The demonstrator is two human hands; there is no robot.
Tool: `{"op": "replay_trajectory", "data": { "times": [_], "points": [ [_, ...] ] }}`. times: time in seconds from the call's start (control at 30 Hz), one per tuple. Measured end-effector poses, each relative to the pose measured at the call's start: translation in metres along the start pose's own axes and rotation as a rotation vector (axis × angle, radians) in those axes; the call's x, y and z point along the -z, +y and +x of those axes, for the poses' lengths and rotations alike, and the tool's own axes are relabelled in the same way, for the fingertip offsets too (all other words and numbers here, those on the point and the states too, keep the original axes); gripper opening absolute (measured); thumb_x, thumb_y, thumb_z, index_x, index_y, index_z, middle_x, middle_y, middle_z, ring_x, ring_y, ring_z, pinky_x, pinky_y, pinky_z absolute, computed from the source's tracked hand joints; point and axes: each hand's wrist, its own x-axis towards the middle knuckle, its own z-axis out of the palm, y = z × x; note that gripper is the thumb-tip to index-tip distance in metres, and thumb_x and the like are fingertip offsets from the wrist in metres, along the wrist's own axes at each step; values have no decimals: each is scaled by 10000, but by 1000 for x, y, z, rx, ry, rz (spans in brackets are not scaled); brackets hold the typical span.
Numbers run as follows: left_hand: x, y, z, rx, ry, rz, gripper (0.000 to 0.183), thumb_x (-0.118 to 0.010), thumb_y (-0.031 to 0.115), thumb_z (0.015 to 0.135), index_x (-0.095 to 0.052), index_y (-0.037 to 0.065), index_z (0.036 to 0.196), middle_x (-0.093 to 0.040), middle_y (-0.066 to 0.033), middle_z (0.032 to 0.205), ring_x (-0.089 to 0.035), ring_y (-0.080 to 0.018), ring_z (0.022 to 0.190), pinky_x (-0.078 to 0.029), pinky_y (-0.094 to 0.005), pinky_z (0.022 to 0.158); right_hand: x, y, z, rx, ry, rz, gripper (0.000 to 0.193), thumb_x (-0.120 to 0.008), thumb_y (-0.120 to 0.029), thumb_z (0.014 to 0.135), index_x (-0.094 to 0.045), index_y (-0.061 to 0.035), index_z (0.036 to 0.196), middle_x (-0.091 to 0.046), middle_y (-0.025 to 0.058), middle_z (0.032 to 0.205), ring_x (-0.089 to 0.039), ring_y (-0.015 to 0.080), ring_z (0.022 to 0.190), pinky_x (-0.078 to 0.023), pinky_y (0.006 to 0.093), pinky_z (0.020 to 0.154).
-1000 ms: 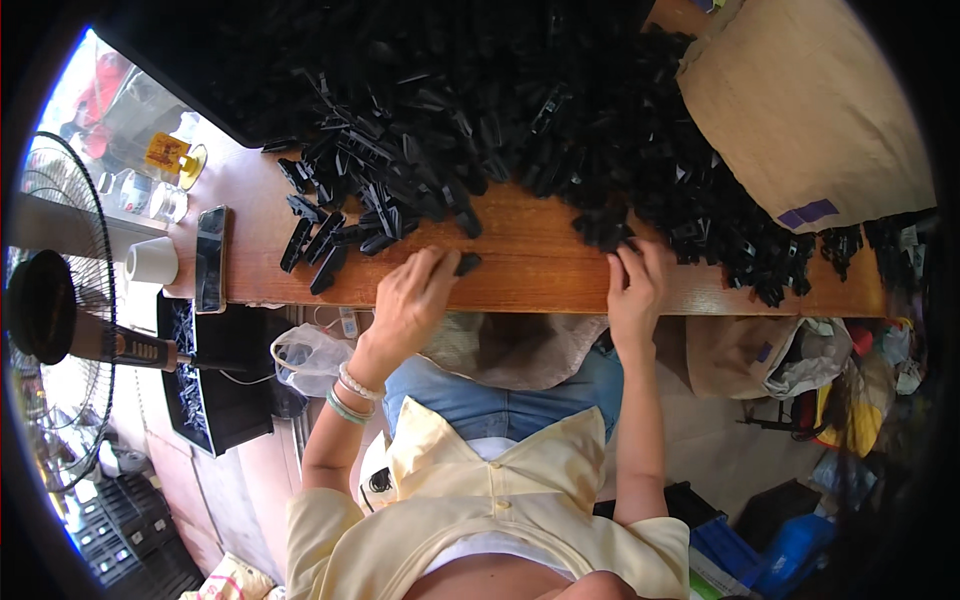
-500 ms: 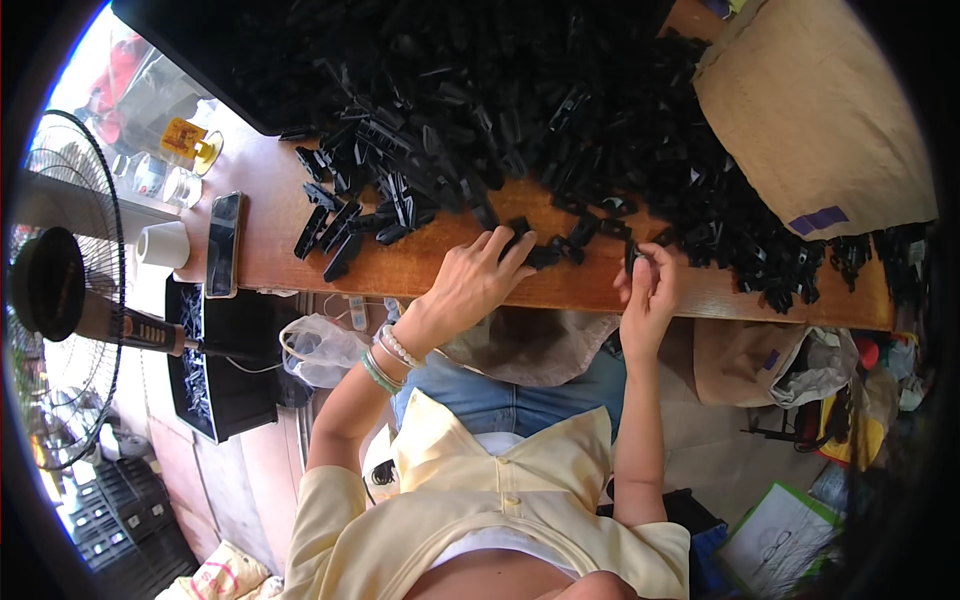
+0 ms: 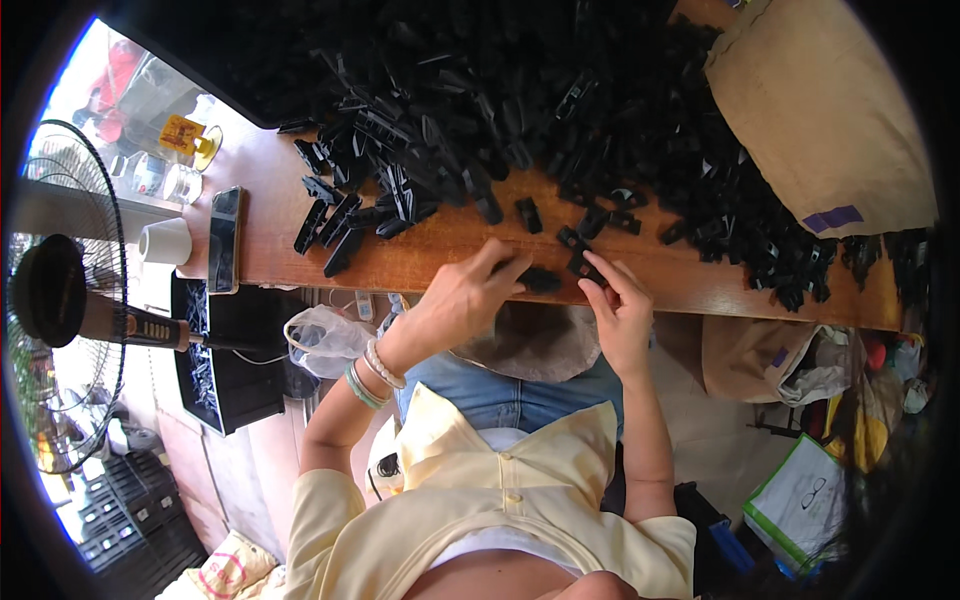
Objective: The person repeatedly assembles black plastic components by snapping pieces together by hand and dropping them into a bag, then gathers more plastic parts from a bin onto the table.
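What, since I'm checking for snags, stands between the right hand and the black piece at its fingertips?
Nothing visible: the right hand has its fingertips right at the black piece, with nothing between. Another dark piece is off to the left, by the left hand, not in the way.

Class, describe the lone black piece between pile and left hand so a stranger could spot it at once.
Start at the brown wooden table and its large pile of black plastic pieces. Between the pile's near edge and the bare left hand lies one short, oblong black plastic piece. Unlike its neighbours, it sits apart, ringed by bare wood.
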Motion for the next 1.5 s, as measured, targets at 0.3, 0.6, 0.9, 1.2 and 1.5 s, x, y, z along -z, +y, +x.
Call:
{"op": "replay_trajectory", "data": {
  "times": [0.3,0.6,0.9,1.2,1.5],
  "points": [
    [-12,-19,2,11,114,-110,257,-737,66,790,-681,-15,1027,-601,-128,969,-633,-300,764,-526,-371,647,-4,6,12,120,-33,49,269,-740,-19,797,-697,11,1060,-605,79,826,-527,198,727,-441,313,678],
    [-8,-21,2,34,94,-181,256,-741,51,771,-679,-21,1009,-596,-124,939,-620,-297,775,-511,-379,664,-5,12,16,277,-76,-90,322,-769,-39,725,-713,-31,1042,-642,54,830,-555,234,797,-416,341,743],
    [-6,-21,2,-39,86,-197,253,-719,34,764,-647,-31,998,-554,-115,929,-592,-304,793,-502,-393,661,-12,5,10,297,-14,-125,262,-752,-11,748,-718,5,1007,-595,67,904,-553,220,843,-442,303,735],
    [-11,-21,-3,-27,116,-191,241,-705,40,778,-643,-31,1001,-563,-114,940,-599,-303,819,-504,-394,698,-13,9,8,199,-1,-17,259,-756,22,733,-721,-19,987,-567,54,861,-525,219,831,-439,336,683],
    [-15,-15,-3,-76,138,-196,251,-722,70,779,-648,-29,998,-569,-122,911,-616,-312,787,-509,-389,640,-29,3,7,340,-10,-132,277,-753,27,700,-722,-14,972,-575,59,889,-529,255,882,-439,367,735]
  ]
}}
